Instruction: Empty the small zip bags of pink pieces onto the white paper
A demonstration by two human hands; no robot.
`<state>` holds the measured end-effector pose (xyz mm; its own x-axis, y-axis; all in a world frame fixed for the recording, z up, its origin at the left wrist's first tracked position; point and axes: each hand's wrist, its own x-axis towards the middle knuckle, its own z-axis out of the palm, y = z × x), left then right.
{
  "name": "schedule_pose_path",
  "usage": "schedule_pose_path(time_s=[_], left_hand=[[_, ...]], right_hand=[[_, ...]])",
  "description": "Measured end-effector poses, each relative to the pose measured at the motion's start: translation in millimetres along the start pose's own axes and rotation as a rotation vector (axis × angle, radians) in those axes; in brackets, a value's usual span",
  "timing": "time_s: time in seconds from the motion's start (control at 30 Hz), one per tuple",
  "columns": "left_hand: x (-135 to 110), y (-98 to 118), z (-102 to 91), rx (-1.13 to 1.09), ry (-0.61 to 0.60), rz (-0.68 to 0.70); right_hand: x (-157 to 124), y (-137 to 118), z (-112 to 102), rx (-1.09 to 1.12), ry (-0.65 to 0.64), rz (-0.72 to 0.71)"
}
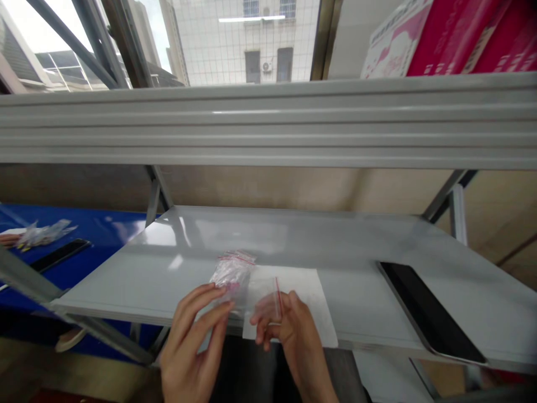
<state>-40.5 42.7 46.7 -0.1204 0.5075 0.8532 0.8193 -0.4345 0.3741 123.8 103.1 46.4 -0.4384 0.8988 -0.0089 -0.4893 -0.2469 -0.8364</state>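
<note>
A small pile of clear zip bags with red seal strips lies on the grey table near its front edge. My left hand has its fingers stretched out, fingertips touching the near side of that pile. My right hand pinches one clear zip bag with a red strip, held over a white sheet of paper that lies flat on the table. Both hands sit at the table's front edge.
A black phone or tablet lies at the right of the table. To the left, a blue table carries another black phone and more small bags. A grey shelf beam spans overhead with pink boxes on it.
</note>
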Motion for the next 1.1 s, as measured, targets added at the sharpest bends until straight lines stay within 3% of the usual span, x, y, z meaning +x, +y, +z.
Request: schedule_pose_path(time_s=[0.07, 0.13, 0.3, 0.6, 0.7, 0.83, 1.1], left_hand=[[0, 10, 0.7, 0.002, -0.052, 0.144], [-1, 15, 1.8, 0.003, -0.087, 0.204], [-3, 10, 6.6, -0.034, -0.149, 0.207], [-9, 10, 13.8, -0.124, -0.285, 0.175], [1, 21, 13.3, -0.181, -0.259, 0.088], [20, 42, 14.7, -0.278, -0.245, -0.143], [31, 55, 21.7, -0.425, -0.669, -0.467]], right_hand=[[0, -8, -10, 0.02, 0.024, -0.004], [-3, -14, -20, -0.011, 0.043, -0.031], [-10, -21, -35, -0.011, 0.015, -0.052], [-19, -29, -36, 0.089, -0.036, -0.047], [-23, -29, -37, 0.026, -0.07, -0.036], [-26, -28, -37, -0.073, -0.13, -0.01], [-33, -31, -39, -0.283, -0.213, 0.014]])
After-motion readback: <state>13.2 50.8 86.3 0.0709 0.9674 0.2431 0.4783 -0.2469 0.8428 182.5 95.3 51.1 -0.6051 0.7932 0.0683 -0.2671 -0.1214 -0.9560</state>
